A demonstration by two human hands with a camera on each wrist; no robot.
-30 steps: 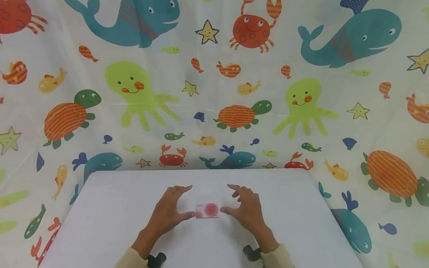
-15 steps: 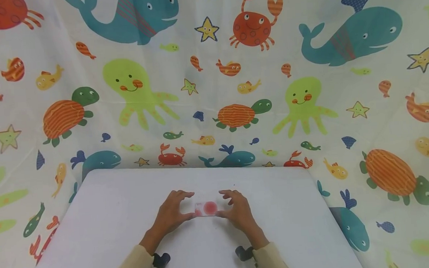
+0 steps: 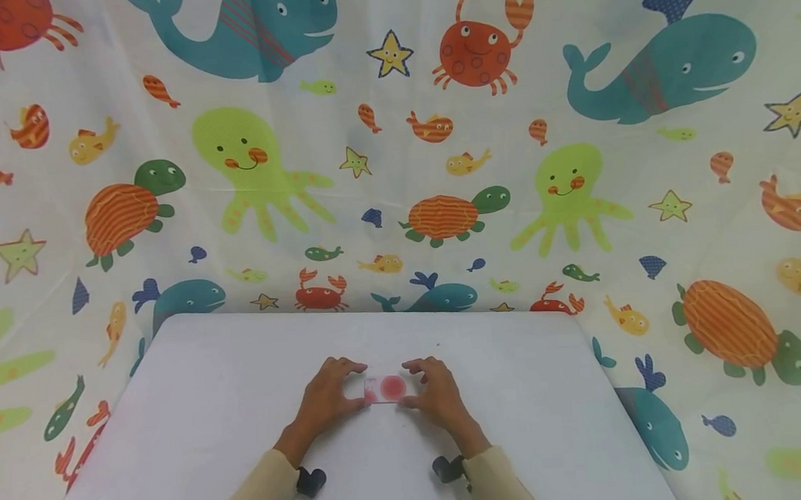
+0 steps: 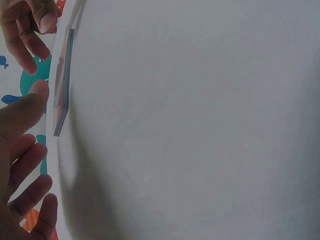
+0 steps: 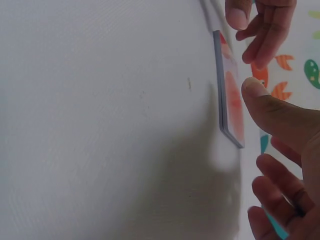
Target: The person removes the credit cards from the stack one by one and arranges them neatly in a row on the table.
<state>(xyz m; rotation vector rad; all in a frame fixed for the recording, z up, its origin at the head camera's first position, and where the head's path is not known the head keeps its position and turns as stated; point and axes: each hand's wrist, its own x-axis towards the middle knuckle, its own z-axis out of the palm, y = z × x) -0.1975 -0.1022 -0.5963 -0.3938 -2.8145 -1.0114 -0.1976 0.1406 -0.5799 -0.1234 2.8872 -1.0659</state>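
Note:
A small, thin pink-and-white rectangular piece with a pink disc printed on top lies flat on the white table. Its layered grey edge shows in both wrist views, like a stack of cards or a slim case. My left hand is at its left end and my right hand at its right end, each with the thumb by the near edge and bent fingers spread beyond it. In the left wrist view the left thumb hovers beside the piece. The right thumb is likewise beside it, not gripping.
The white table stretches around the hands. Behind it hangs a curtain printed with sea animals. A dark wrist camera sits on the left wrist and another dark camera on the right.
Both hands have moved inward toward the ends of the pink-and-white piece, the right one travelling farther left. The piece stays in nearly the same place; the head view has shifted slightly.

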